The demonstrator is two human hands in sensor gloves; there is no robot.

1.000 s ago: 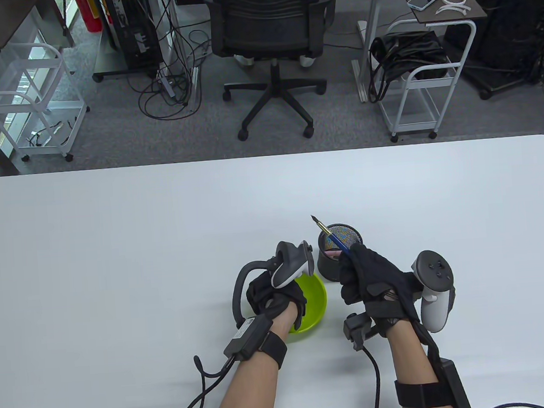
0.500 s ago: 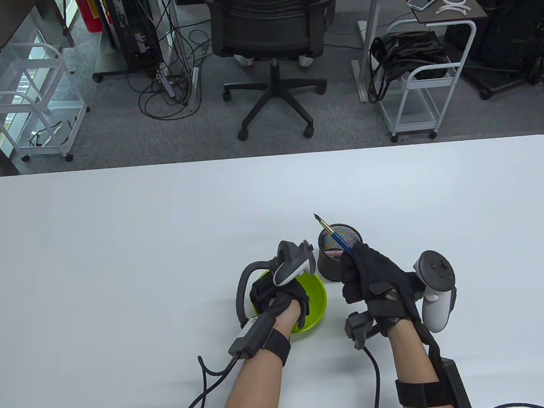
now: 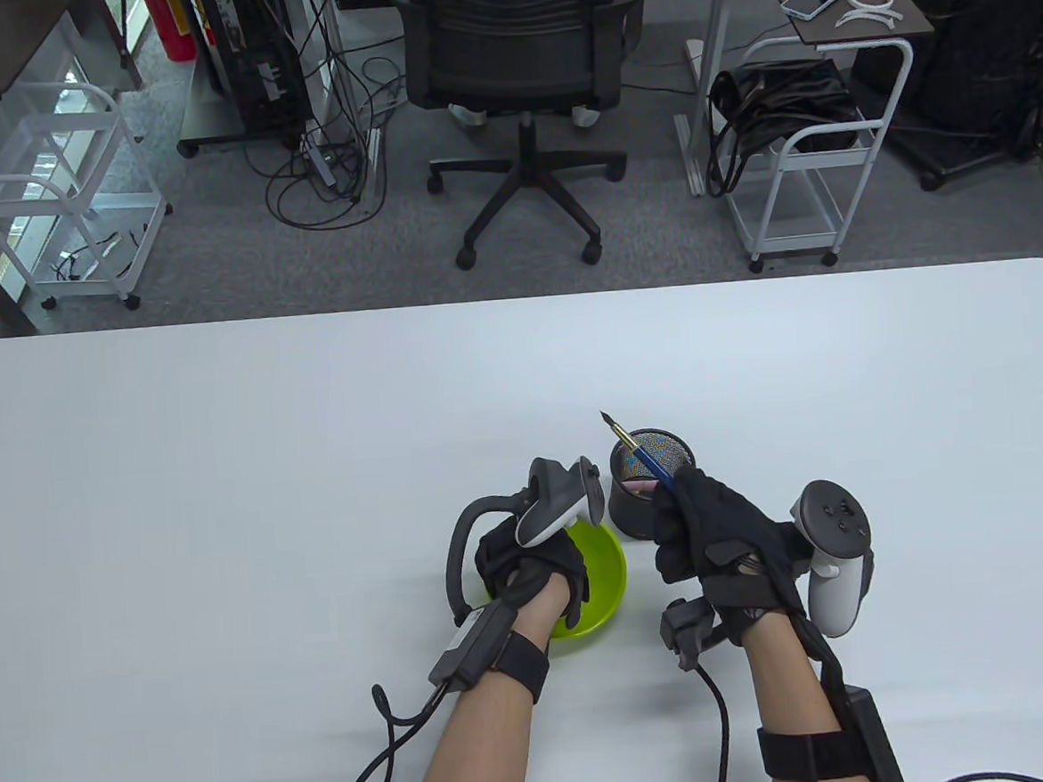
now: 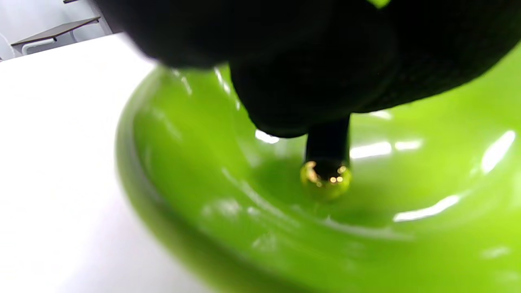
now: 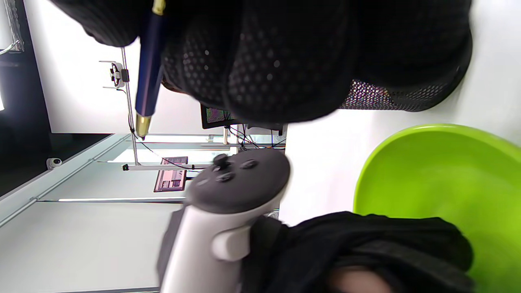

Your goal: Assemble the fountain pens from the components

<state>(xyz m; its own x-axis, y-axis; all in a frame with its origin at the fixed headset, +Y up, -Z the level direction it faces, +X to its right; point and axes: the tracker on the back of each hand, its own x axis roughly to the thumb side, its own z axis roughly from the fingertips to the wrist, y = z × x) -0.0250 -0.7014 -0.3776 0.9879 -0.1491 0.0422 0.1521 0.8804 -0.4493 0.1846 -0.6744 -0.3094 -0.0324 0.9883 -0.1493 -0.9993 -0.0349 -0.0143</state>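
Note:
My right hand (image 3: pixel 688 531) grips a blue fountain pen body (image 3: pixel 644 463) with a gold band and a nib pointing up and to the far left, over the black mesh pen cup (image 3: pixel 630 508). The pen also shows in the right wrist view (image 5: pixel 148 77). My left hand (image 3: pixel 534 569) reaches down into the green bowl (image 3: pixel 610 572). In the left wrist view my fingers (image 4: pixel 309 81) pinch a dark pen part with a gold tip (image 4: pixel 325 179) that touches the bowl's floor (image 4: pixel 407 244).
The mesh cup stands just beyond the bowl, touching distance from both hands, with something pink (image 3: pixel 640 487) inside. The white table (image 3: pixel 224 474) stretches wide to the left, right and far side. An office chair (image 3: pixel 517 70) and carts stand beyond the table.
My left hand shifted slightly over the bowl, a little right and then back left. My right hand and the pen have hardly moved.

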